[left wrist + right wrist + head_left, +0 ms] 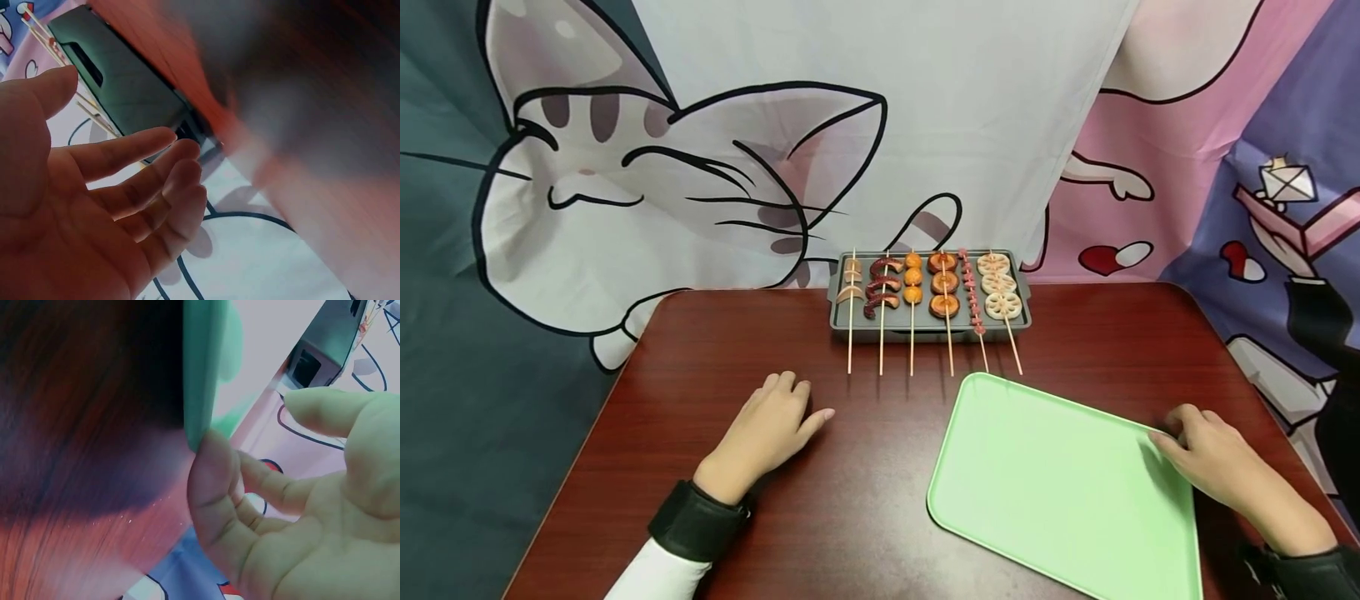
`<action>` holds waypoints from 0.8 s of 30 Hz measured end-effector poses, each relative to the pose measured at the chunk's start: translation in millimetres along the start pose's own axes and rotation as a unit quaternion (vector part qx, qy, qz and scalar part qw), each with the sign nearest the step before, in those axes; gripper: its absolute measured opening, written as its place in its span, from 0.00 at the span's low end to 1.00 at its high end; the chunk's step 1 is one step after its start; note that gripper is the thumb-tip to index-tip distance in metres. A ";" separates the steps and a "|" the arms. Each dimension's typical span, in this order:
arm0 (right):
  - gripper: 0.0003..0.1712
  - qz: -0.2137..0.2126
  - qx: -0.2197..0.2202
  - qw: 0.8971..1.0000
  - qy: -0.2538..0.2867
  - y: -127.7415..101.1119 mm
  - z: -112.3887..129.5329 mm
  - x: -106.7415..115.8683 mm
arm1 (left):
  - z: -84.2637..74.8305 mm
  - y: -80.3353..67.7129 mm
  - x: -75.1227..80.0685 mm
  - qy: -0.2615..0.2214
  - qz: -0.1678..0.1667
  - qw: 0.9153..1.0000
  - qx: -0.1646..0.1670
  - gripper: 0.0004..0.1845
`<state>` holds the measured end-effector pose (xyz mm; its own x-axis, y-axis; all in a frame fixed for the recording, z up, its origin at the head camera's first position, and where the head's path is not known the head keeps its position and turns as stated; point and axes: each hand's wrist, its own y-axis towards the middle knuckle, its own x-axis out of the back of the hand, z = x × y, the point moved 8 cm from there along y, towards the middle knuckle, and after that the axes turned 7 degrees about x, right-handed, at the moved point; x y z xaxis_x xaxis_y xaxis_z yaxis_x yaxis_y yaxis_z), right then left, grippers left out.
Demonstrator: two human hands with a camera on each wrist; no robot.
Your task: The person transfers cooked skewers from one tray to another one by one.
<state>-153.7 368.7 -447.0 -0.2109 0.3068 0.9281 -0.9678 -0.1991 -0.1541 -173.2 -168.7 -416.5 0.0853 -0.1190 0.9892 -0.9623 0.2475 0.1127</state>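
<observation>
Two hands reach over the dark red table [857, 483], and only one of them meets anything. The right hand [1213, 454] is at the far right corner of the green tray [1060, 492]; its thumb and fingers stand apart, with one fingertip touching the tray's edge in the right wrist view — a contact rather than a clamp. The tray stretches from that touch leftward and back toward the person, lying askew. The left hand [760, 433] holds nothing; its fingers are apart and loosely bent, well to the left of the tray, and whether they rest on the wood I cannot tell.

Beyond both hands, and between them, is the grey grill pan [895, 336] with six skewers [944, 287] laid across it, their bare sticks jutting toward the person.

Handling the tray well would, I judge, call for the thumb over the rim and the fingers against its outer side, so that the corner does not slip. Short, flat pushes look safer than lifting from one corner. Mind the tray's far left corner — it sits just beside the nearest stick ends, and a careless swing could knock them.
</observation>
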 end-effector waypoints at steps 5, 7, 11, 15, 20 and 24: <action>0.28 0.002 -0.015 1.000 -0.001 -6.2 -1.6 -0.9 | -13.3 -1.5 0.2 -0.009 0.001 1.000 -0.013 0.24; 0.28 0.004 -0.020 1.000 0.000 -8.5 -2.8 -2.2 | -17.9 -2.0 0.1 -0.012 0.005 1.000 -0.013 0.24; 0.28 0.023 -0.038 0.999 0.010 -13.0 -7.5 -8.1 | -25.2 -2.0 -2.2 -0.012 0.018 1.000 -0.010 0.25; 0.29 0.055 -0.065 0.996 0.026 -17.3 -12.7 -16.9 | -32.2 -1.0 -5.4 -0.015 0.027 0.999 -0.013 0.25; 0.31 0.085 -0.087 0.992 0.032 -21.1 -16.9 -25.3 | -43.9 2.2 -7.6 -0.029 0.032 0.999 -0.021 0.24; 0.30 0.102 -0.102 0.988 0.057 -25.8 -20.3 -31.1 | -57.7 5.4 -9.9 -0.047 0.045 0.997 -0.031 0.24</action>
<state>-125.0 383.2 -478.7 -0.4079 0.3841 0.8283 -0.9085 -0.0802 -0.4102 -164.4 -110.7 -420.3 -0.0276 -0.1832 0.9827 -0.9467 0.3205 0.0332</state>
